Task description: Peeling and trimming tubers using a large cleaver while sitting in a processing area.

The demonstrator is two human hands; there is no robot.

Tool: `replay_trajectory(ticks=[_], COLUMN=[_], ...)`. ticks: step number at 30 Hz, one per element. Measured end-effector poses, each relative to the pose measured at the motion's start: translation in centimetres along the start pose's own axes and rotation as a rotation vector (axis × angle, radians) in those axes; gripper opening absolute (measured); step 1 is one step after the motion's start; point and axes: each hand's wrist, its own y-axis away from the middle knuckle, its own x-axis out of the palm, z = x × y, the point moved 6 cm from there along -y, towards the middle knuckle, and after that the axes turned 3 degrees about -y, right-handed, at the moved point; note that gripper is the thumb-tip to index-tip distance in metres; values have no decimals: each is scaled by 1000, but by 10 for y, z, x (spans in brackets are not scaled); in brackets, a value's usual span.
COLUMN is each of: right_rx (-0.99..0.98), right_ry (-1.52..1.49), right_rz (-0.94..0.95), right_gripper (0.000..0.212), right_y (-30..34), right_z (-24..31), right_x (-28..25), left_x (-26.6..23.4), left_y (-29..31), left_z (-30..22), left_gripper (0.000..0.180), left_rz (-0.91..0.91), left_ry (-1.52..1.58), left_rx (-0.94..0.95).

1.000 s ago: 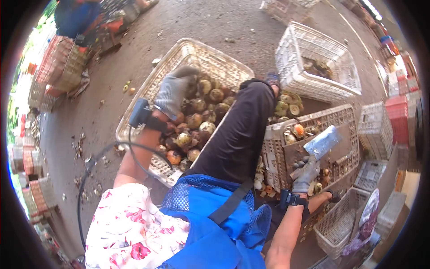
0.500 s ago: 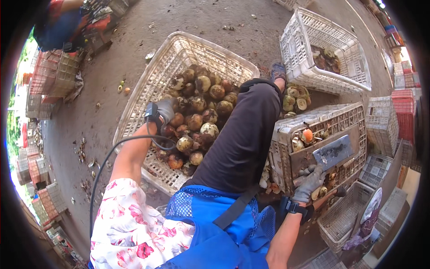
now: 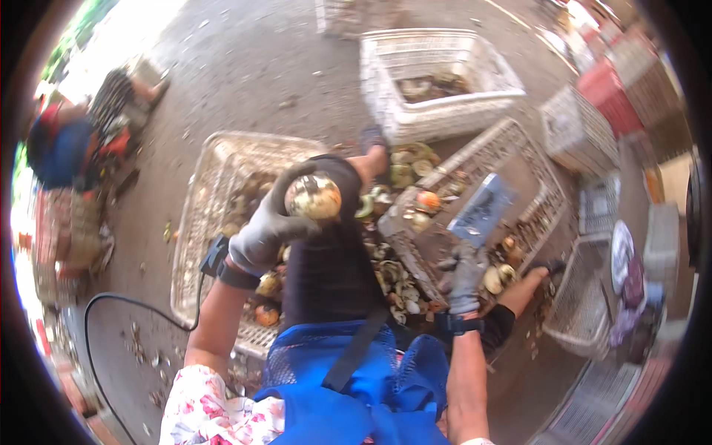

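Note:
My left hand [image 3: 263, 230], in a grey glove, is closed around a round, pale yellow fruit or vegetable with brown blotches [image 3: 314, 196], held up over my left thigh. Beneath it, a dirty white crate [image 3: 194, 200] holds many similar round pieces [image 3: 268, 285], partly hidden by my arm and leg. My right hand [image 3: 466, 276], gloved too, rests low over the board on an upturned crate [image 3: 545, 182]. Its fingers look curled, but blur hides what they hold. Just past its fingertips lies a flat blue-grey rectangular slab [image 3: 482, 210].
Pale trimmings [image 3: 400, 285] lie between the crates. A white crate with scraps [image 3: 445, 111] stands ahead, an empty-looking basket [image 3: 582, 311] to my right. A black cable [image 3: 100, 297] loops from my left wrist. Another person [image 3: 63, 152] sits at the far left.
My left hand has risen from the crate with a round piece in it. The view has swung to the right. My right hand stays beside the slab.

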Motion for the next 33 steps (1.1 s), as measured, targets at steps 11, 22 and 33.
replay_trajectory(ticks=[11,22,33], right_rx=[-206,-366,-181], right_ry=[703,1247,1417], right_rz=[160,332,441], right_gripper=[21,40,38], right_y=[118,139,139], right_z=[96,97,111], right_x=[-73,-65,-48], left_x=[191,189,190], left_y=[-51,-56,-53], left_z=[140,155,147], left_gripper=[83,80,77], left_rz=[285,396,288], left_ry=[-1112,-1063,-893], left_rx=[579,414,-36])
